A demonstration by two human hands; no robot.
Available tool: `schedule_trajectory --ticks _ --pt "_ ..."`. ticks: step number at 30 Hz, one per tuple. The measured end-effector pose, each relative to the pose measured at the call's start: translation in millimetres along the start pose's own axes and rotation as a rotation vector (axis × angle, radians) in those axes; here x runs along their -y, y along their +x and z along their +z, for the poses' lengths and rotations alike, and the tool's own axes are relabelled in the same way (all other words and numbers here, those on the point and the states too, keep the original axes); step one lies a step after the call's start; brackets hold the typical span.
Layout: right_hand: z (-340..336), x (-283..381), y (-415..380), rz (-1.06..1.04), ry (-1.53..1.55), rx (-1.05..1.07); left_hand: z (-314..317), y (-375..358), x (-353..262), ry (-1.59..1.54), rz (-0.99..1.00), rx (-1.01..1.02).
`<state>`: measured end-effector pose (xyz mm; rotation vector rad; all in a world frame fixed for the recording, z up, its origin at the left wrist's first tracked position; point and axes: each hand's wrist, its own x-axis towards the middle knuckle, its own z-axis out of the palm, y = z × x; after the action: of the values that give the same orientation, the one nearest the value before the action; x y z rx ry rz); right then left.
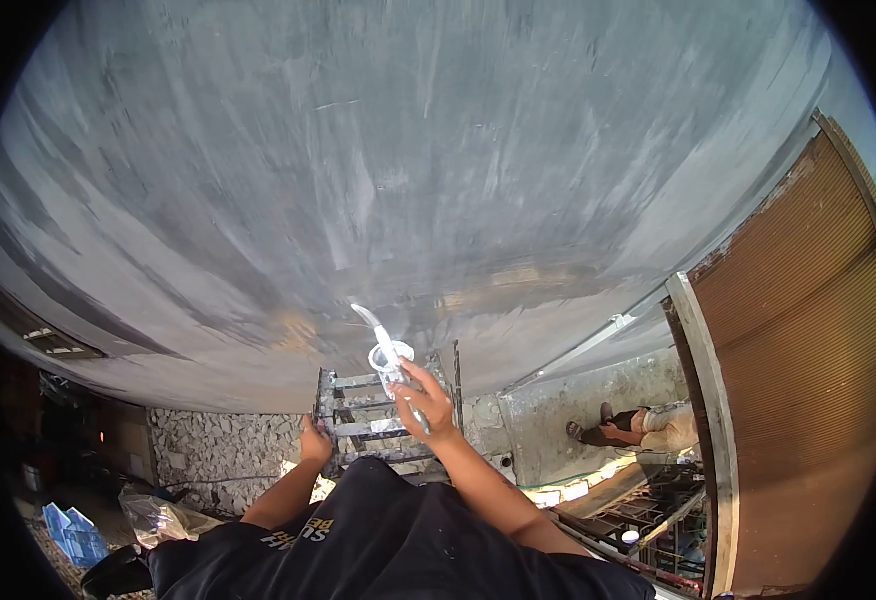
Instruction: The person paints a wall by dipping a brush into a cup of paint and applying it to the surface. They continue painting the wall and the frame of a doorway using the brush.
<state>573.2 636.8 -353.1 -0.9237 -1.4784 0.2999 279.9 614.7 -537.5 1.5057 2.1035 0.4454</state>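
My right hand (428, 402) is closed around a small white cup (405, 350), held over the upper part of the ladder (360, 381). A slim white curved tool (366, 317), coated in white, crosses the cup and points up toward the wall; the fingers partly cover its lower end, so I cannot tell what kind of tool it is. Down to the left, my left hand (315, 440) grips the ladder's left side rail. The rungs are splashed with white. Right ahead rises a broad grey wall (388, 190) with streaky lighter and darker patches.
Rough stones (223, 440) lie below on the left. At the lower left are a clear plastic bag (158, 515) and a blue plastic item (76, 535). A seated person (648, 425) is below right, near a brown corrugated sheet (798, 350) with a wooden post (710, 400).
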Motion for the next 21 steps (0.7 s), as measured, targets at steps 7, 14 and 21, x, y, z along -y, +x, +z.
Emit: schedule_trajectory --ticks 7,14,21 --pt "-139.3 -14.2 -9.8 0.058 -0.486 -0.412 3.1 3.9 5.1 -0.076 -0.016 0.060" --pt "-12.8 -15.2 -2.0 -0.111 -0.276 -0.199 6.0 2.5 8.6 -0.063 0.064 0.009" --pt "94.3 36.3 20.3 -0.321 -0.047 0.272 3.1 0.4 6.8 -0.122 0.054 0.023"
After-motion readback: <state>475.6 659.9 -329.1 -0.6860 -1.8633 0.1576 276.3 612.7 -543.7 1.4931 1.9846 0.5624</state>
